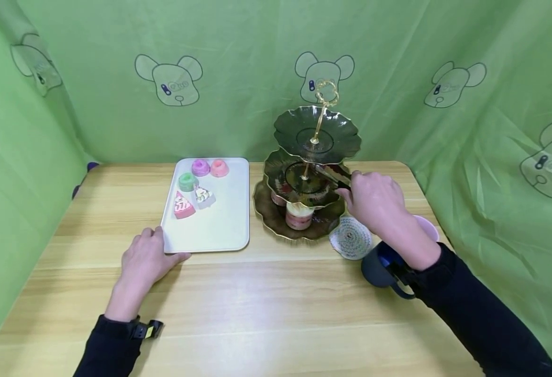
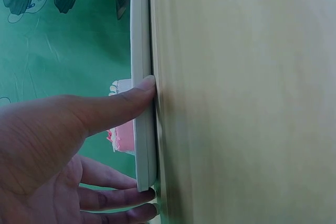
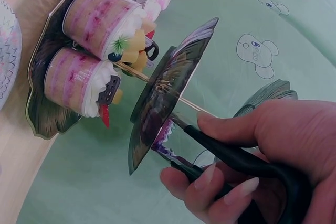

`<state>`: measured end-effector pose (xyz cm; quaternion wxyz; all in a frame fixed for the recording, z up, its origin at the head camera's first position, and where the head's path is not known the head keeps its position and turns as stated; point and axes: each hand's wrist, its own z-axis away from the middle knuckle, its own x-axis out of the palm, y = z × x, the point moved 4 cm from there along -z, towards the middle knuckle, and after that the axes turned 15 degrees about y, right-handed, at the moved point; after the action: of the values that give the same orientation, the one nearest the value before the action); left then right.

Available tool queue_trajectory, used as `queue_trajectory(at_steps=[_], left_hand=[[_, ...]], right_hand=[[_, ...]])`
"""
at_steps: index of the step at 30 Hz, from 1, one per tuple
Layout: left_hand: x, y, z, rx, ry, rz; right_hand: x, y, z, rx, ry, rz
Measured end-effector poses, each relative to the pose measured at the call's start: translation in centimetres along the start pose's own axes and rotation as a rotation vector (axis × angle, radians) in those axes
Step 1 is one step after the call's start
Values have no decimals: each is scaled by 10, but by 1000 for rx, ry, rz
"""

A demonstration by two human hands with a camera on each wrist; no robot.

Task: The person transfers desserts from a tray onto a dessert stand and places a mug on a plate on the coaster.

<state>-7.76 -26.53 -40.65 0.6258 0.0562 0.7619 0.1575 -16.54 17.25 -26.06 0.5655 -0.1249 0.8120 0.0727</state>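
In the head view, my right hand [image 1: 375,201] grips black-handled tongs [image 3: 226,150] at the middle tier of a dark, gold-rimmed tiered stand [image 1: 317,152]. Close to the tongs' tips is a purple-pink piece [image 3: 164,131], partly hidden by the tier plate; whether the tips pinch it, I cannot tell. My left hand [image 1: 144,256] touches the near left corner of a white tray [image 1: 217,225], its thumb along the front edge and its fingers at the side. On this tray lie a pink cake wedge [image 1: 183,206], a white wedge [image 1: 203,197] and ring-shaped sweets [image 1: 200,167].
Dessert cups [image 3: 100,22] with fruit toppings stand on the bottom tier. Right of the stand lies a round woven coaster [image 1: 350,238]. A dark blue mug [image 1: 377,267] and a pink item [image 1: 428,228] sit under my right forearm. Green cloth [image 1: 247,84] encloses the table.
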Motion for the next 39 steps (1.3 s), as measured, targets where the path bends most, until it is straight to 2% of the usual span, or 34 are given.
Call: queue_trajectory(at_steps=[11, 19, 29, 35, 39], left_hand=[[0, -1, -1, -3, -1, -3], [0, -1, -1, -1, 2, -5], [0, -3, 0, -9, 0, -4], [0, -3, -1, 1, 7, 4], [1, -3, 0, 1, 2, 9]], right_hand=[[0, -1, 0, 13, -71, 30], [-16, 4, 11, 39, -107, 58], [-58, 2, 46, -37, 26, 2], [-77, -15, 68, -123, 111, -83], [-81, -35, 74, -182, 123, -124]])
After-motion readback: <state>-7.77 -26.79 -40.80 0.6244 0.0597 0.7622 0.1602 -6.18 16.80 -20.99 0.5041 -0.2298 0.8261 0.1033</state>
